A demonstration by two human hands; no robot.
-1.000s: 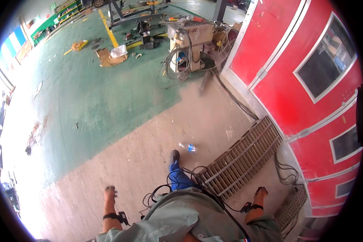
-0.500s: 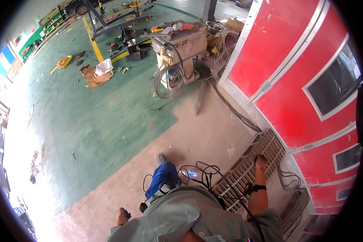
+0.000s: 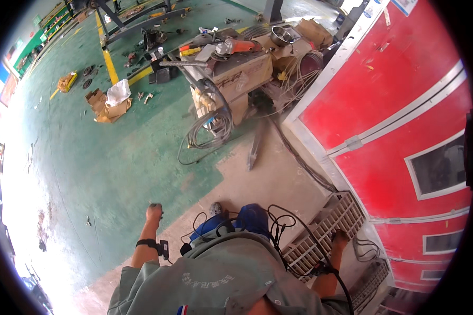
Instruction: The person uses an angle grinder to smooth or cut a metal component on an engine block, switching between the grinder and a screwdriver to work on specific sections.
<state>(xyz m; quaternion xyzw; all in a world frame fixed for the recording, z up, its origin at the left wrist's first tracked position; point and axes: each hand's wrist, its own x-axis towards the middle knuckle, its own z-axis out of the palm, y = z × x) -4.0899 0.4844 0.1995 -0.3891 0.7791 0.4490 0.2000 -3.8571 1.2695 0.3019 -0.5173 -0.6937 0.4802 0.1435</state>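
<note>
My left hand hangs in front of me at the left, above the edge of the green floor. Its fingers look curled in, and nothing shows in them. My right hand is low at my right side, over a slatted metal grating; its fingers are dark and too small to make out. Whether it touches the grating I cannot tell. Each forearm wears a black strap, and a black cable loops from my waist past the right arm.
Ahead stands a worn cabinet topped by an orange power tool and a metal bowl. Coiled hoses hang from its front. Red folding doors line the right. Torn cardboard lies on the green floor.
I have moved closer to the cabinet. My left arm has swung forward, bringing the left hand farther ahead. My right hand has dropped back slightly beside the grating.
</note>
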